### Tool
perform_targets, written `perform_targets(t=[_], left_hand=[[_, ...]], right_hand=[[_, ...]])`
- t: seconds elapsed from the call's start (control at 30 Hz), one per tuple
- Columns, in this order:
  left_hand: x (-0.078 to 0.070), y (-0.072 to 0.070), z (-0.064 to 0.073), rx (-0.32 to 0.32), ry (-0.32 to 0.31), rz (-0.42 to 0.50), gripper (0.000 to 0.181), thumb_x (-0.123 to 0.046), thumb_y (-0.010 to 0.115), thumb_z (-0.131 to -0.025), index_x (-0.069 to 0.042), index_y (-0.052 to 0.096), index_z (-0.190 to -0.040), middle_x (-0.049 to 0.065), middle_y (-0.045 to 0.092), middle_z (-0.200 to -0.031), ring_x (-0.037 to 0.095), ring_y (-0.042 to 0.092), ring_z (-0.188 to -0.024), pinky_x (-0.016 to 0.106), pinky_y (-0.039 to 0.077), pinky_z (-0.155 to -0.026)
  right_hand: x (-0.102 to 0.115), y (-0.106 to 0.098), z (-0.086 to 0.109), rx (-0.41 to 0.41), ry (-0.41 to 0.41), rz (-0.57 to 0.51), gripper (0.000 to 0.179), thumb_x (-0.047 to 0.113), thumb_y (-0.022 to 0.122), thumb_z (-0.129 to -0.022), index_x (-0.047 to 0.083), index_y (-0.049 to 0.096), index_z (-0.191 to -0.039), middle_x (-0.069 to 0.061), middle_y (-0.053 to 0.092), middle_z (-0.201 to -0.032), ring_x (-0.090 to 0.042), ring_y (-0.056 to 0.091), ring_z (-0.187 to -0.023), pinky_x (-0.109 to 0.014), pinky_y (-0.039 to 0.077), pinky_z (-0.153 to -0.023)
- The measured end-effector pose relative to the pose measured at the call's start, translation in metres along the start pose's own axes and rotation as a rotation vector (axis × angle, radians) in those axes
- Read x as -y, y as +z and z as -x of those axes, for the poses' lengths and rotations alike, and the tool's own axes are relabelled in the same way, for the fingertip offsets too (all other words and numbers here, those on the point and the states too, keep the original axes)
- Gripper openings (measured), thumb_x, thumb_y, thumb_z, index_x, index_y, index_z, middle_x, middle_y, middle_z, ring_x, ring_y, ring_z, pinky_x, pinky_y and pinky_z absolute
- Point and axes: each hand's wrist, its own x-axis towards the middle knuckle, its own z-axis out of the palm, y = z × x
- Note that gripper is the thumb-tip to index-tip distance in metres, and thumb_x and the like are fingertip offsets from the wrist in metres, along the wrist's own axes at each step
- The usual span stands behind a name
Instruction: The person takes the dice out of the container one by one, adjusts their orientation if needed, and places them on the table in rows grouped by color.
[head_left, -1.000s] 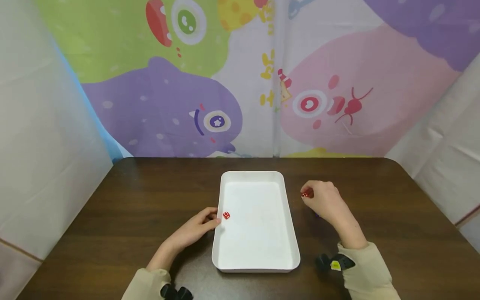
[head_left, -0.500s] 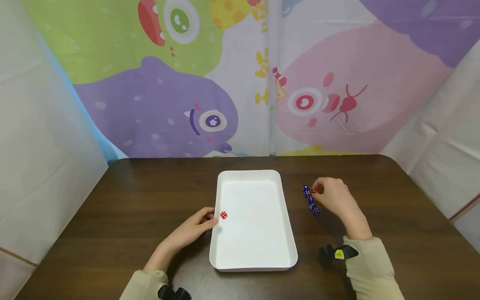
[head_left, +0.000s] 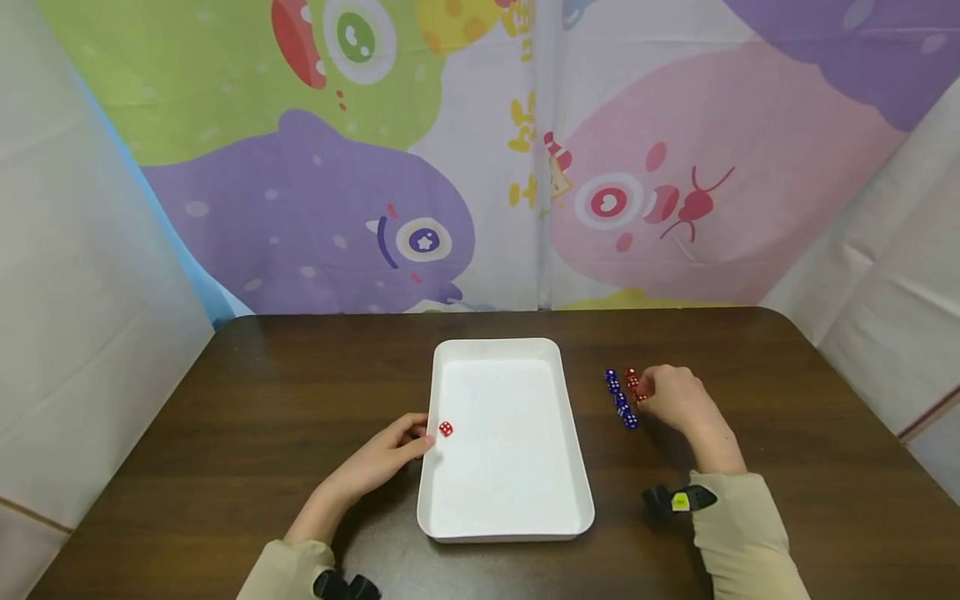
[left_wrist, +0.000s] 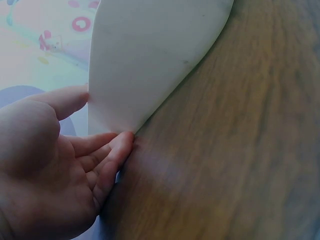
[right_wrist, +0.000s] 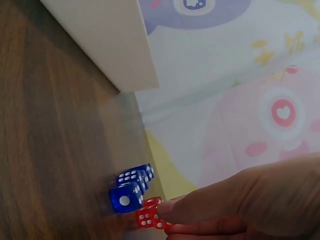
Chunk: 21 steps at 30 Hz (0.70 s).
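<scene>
My left hand (head_left: 386, 458) holds the near-left side of a white rectangular tray (head_left: 450, 517). In the left wrist view, its thumb meets the tray's rim and its fingertips touch the wall's lower edge. One red die (head_left: 446, 429) lies inside the tray by the left wall. Right of the tray, my right hand (head_left: 678, 404) pinches a red die (right_wrist: 158, 220) between thumb and fingers, low at the table. Other red dice (head_left: 632, 375) stand beside it, partly hidden by the fingers. A slanting row of several blue dice (head_left: 621, 402) runs just left of them.
Everything stands on a dark brown wooden table (head_left: 322, 367). A cartoon-print cloth (head_left: 502, 250) hangs behind the far edge, with white cloth (head_left: 97, 292) at both sides. Black wrist straps (head_left: 678, 500) sit at the sleeves.
My right hand has moved right past the blue dice, uncovering them, then slightly nearer. Red dice now show on the table beside the blue row. The left hand keeps its place at the tray.
</scene>
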Motion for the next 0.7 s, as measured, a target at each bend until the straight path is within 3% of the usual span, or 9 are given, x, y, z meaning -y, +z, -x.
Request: perform_targets(t=[0.7], left_hand=[[-0.0004,-0.0005,0.0004,0.006,-0.009,-0.012,0.045,-0.028,0.052,-0.092,-0.001,0.044,-0.127,0.012,0.053,-0.108,0.018,0.050,-0.093,0.030,0.041,-0.077]], right_hand=[[-0.0025,0.0073,-0.0020,0.056,0.019,0.015,0.010,0.009,0.069,-0.075,0.005,0.059,-0.075,-0.007,0.056,-0.070,-0.022,0.050,-0.066,-0.036,0.040,-0.060]])
